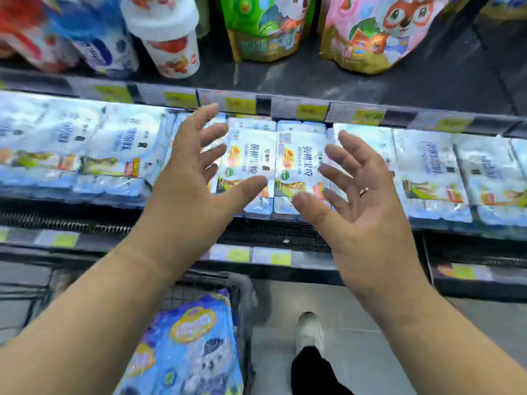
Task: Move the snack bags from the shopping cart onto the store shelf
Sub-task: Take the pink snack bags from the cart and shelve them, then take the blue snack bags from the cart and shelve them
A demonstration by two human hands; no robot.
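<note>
Blue snack bag is seen against the shopping cart right rim. Left hand and right hand are held wide, empty, before white packs at the shelf front edge.

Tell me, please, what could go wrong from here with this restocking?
1. The left hand and right hand are open and hold nothing beside the two middle packs, which reach the front edge of the shelf; a careless nudge might tip them off.
2. The row on that shelf looks packed edge to edge, so the blue bag in the cart may not fit there and could get crushed if forced in.
</note>
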